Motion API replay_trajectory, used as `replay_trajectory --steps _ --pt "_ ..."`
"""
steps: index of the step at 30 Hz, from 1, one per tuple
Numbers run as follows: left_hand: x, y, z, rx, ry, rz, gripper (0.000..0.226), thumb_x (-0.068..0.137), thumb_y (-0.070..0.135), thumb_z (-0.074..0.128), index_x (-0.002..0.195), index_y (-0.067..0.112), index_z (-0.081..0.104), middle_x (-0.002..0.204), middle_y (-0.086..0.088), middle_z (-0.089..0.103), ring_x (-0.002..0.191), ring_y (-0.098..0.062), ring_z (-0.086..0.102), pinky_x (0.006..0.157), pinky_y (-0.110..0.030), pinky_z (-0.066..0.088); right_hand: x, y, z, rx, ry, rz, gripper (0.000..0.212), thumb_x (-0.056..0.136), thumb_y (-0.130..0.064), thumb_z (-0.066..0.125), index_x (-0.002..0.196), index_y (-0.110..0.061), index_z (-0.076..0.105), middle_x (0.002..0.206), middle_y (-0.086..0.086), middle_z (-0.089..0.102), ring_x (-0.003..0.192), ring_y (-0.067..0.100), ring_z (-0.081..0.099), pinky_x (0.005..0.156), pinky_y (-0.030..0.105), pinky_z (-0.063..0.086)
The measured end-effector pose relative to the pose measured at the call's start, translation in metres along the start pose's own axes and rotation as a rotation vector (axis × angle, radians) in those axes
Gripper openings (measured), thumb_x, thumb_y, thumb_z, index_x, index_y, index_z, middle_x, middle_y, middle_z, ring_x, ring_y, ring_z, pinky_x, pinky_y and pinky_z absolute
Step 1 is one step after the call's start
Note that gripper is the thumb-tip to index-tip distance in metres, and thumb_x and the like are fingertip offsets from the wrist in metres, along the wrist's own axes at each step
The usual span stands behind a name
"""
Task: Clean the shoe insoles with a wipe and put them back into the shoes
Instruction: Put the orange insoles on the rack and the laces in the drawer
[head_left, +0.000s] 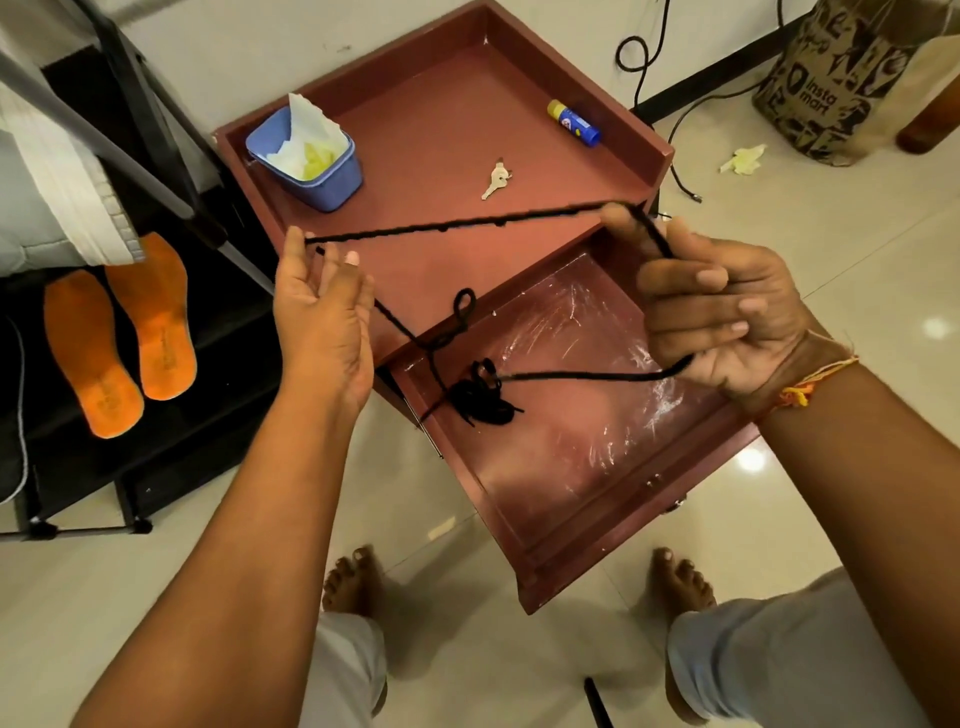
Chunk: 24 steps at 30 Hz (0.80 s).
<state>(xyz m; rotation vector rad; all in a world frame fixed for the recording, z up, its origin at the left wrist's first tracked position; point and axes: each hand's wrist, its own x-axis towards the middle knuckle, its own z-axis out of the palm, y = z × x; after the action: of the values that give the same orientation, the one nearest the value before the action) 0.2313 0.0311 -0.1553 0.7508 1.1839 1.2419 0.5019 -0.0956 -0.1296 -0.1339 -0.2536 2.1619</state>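
1. Two forearms reach out from the bottom edge over bare feet (353, 579) on a pale tiled floor (857, 249).
2. The right hand (727, 312) is closed around a black lace (457, 224), fingers curled; the lace enters at the top of the fist and leaves below the palm.
3. The left hand (322, 306) is open, palm turned inward, fingers up; the lace's far end sits at its fingertips, stretched taut between both hands.
4. The rest of the lace drops in a loop to a tangled heap in the open drawer (571, 519) of a reddish-brown cabinet (441, 135).
5. On the cabinet top: a blue tub (332, 182) holding white tissue and yellow scraps, a key (496, 179), and a blue-and-yellow tube (574, 123) lying on its side.
6. Two orange insoles (122, 332) lie side by side on a dark rack at left, well apart from both hands.
7. A printed bag (826, 83) and black cables stand at upper right.
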Motion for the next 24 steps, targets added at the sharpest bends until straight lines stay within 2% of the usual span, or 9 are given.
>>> replay_trajectory --steps 3,6,11,14,17,19,21,22,24 --pt "0.000 -0.001 -0.001 0.045 -0.010 0.026 0.073 0.099 0.000 0.058 0.159 0.024 0.023 0.163 0.005 0.027 0.144 -0.011 0.039 0.110 -0.035 0.044 -0.003 -0.002 0.001 0.061 -0.087 -0.059 0.051 0.105 -0.018 0.039 0.153 -0.027 0.026 0.077 0.009 0.064 0.037 -0.005 0.030 0.036 0.011 0.025" --pt "0.000 -0.004 -0.002 0.117 -0.028 0.041 0.073 0.098 0.003 0.062 0.158 0.023 0.025 0.158 0.005 0.032 0.141 -0.010 0.042 0.110 -0.038 0.045 -0.003 -0.004 0.000 0.062 -0.103 -0.102 0.049 0.105 -0.019 0.038 0.152 -0.030 0.030 0.074 0.006 0.064 0.035 -0.004 0.029 0.035 0.011 0.023" --pt "-0.010 -0.018 0.003 0.486 -0.183 0.026 0.050 0.095 0.020 0.070 0.141 0.019 0.051 0.112 0.009 0.060 0.114 -0.013 0.061 0.106 -0.043 0.051 0.005 0.000 -0.008 -0.048 0.020 -0.115 0.042 0.107 -0.030 0.020 0.144 -0.022 0.040 0.070 -0.003 0.054 0.041 0.001 0.027 0.039 0.014 0.014" --pt "-0.018 -0.026 0.010 0.688 -0.364 0.032 0.050 0.094 0.025 0.071 0.141 0.021 0.052 0.107 0.004 0.063 0.100 -0.012 0.064 0.101 -0.044 0.053 0.012 0.003 -0.009 -0.201 0.141 -0.126 0.039 0.108 -0.034 0.024 0.136 -0.020 0.047 0.069 -0.008 0.047 0.045 0.002 0.025 0.042 0.016 0.012" --pt "-0.023 -0.032 0.014 0.831 -0.525 0.142 0.058 0.093 0.031 0.072 0.146 0.031 0.048 0.095 0.002 0.058 0.087 -0.018 0.064 0.087 -0.039 0.057 0.020 0.010 -0.007 -0.360 0.333 -0.119 0.038 0.107 -0.040 0.030 0.118 -0.019 0.059 0.067 -0.009 0.043 0.047 0.003 0.020 0.045 0.019 0.013" --pt "-0.028 -0.034 0.018 0.851 -0.599 0.239 0.067 0.091 0.032 0.073 0.149 0.039 0.041 0.105 0.006 0.055 0.091 -0.012 0.056 0.083 -0.027 0.051 0.027 0.019 -0.004 -0.524 0.482 -0.062 0.040 0.104 -0.046 0.035 0.103 -0.018 0.063 0.066 -0.006 0.042 0.049 0.004 0.018 0.047 0.022 0.011" --pt "-0.035 -0.033 0.025 0.815 -0.683 0.253 0.072 0.092 0.026 0.071 0.149 0.050 0.033 0.126 0.009 0.048 0.108 -0.008 0.053 0.089 -0.019 0.049 0.034 0.028 -0.002 -0.697 0.576 0.037 0.041 0.102 -0.051 0.039 0.092 -0.017 0.061 0.066 -0.004 0.040 0.050 0.006 0.020 0.048 0.023 0.010" --pt "-0.039 -0.033 0.028 0.799 -0.738 0.259 0.070 0.094 0.019 0.069 0.146 0.051 0.035 0.131 0.012 0.046 0.112 -0.004 0.052 0.091 -0.017 0.049 0.036 0.032 -0.002 -0.760 0.599 0.083 0.041 0.102 -0.052 0.039 0.088 -0.018 0.058 0.066 -0.003 0.039 0.050 0.006 0.021 0.049 0.024 0.010" --pt "-0.040 -0.037 0.030 0.786 -0.812 0.281 0.053 0.096 0.005 0.063 0.132 0.043 0.054 0.121 0.018 0.056 0.105 0.002 0.058 0.087 -0.015 0.048 0.039 0.036 -0.003 -0.839 0.626 0.138 0.041 0.101 -0.053 0.039 0.084 -0.019 0.054 0.066 -0.004 0.039 0.051 0.006 0.023 0.050 0.024 0.010"
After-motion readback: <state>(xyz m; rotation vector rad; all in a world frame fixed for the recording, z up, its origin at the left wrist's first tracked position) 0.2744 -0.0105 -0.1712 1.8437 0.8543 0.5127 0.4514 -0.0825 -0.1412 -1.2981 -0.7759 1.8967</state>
